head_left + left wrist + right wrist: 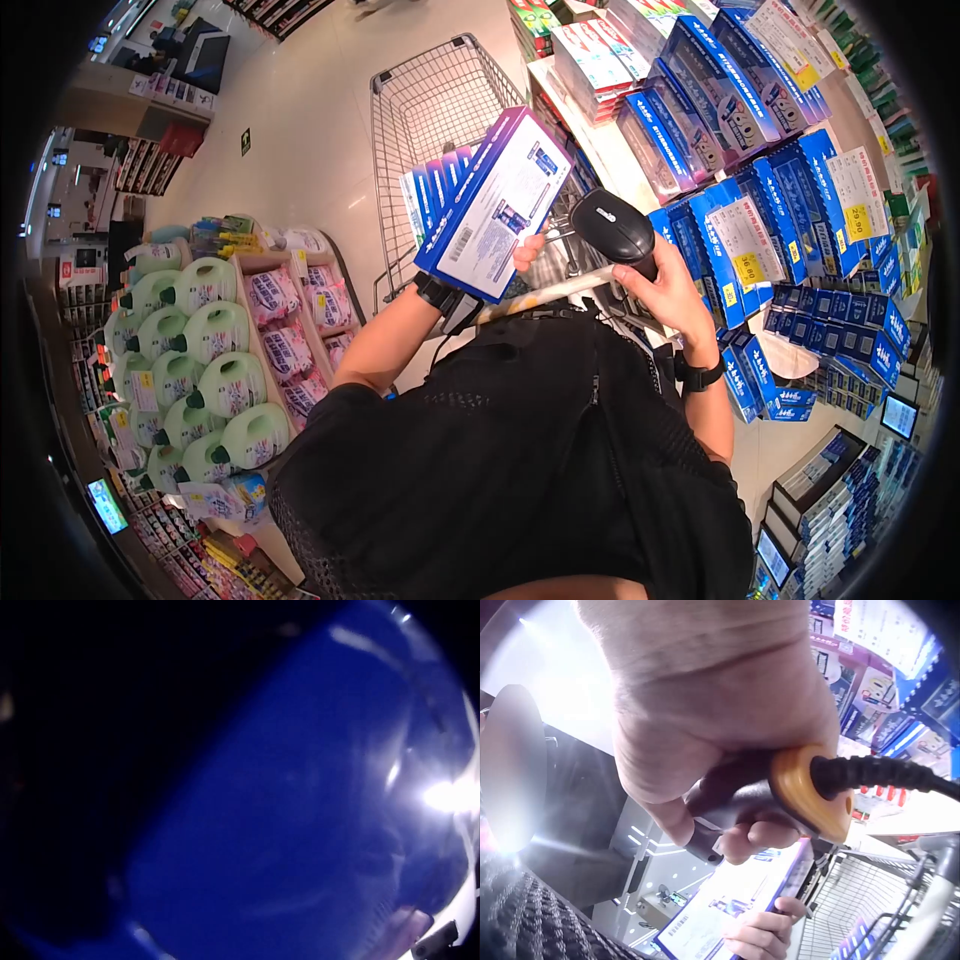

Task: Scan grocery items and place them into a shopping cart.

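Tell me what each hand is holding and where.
Left hand grips a blue box by its lower edge; right hand grips a scanner by its handle.

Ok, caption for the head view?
Left hand holds up a blue box; right hand grips a black scanner beside it, by a cart.

Black mesh top, short sleeves, a band on each wrist.
The black top [520,450] fills the lower middle of the head view. Its open-knit weave shows again at the lower left of the right wrist view, and a zip [596,385] runs down its centre. A black strap [437,292] circles the wrist of the left hand [527,252], a watch-like black band [697,376] that of the right hand [668,290].
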